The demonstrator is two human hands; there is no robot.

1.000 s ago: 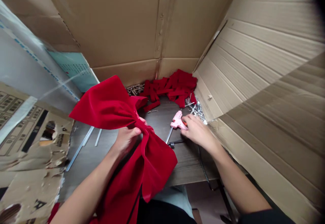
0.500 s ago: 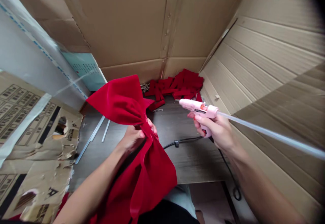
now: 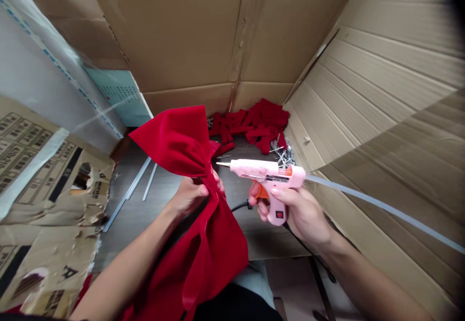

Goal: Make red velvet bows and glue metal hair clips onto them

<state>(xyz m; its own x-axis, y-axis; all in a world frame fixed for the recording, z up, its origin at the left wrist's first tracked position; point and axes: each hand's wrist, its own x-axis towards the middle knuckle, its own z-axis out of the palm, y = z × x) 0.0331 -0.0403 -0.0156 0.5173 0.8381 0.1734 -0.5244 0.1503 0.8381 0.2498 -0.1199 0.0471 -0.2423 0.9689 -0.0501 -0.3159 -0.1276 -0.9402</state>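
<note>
My left hand (image 3: 192,195) is closed around the gathered middle of a large red velvet bow (image 3: 174,141). One loop of the bow spreads up and to the left, while the rest hangs down toward my lap. My right hand (image 3: 290,204) grips a pink hot glue gun (image 3: 265,173) by its handle, fingers at the orange trigger. The metal nozzle points left, close to the bow's pinched centre; whether it touches the fabric I cannot tell. A long clear glue stick (image 3: 381,209) sticks out of the gun's back end.
Red fabric strips (image 3: 250,124) lie heaped at the back of the dark table (image 3: 160,190). Silvery metal ties (image 3: 285,156) sit to their right. Spare glue sticks (image 3: 129,192) rest at left. Cardboard walls (image 3: 189,30) enclose the back and right; a printed carton (image 3: 54,180) stands left. A black cable (image 3: 240,206) crosses the table.
My right hand has brought the glue gun left and slightly down, its nozzle now near the bow's middle. The left hand and bow have hardly moved. More of the metal ties shows.
</note>
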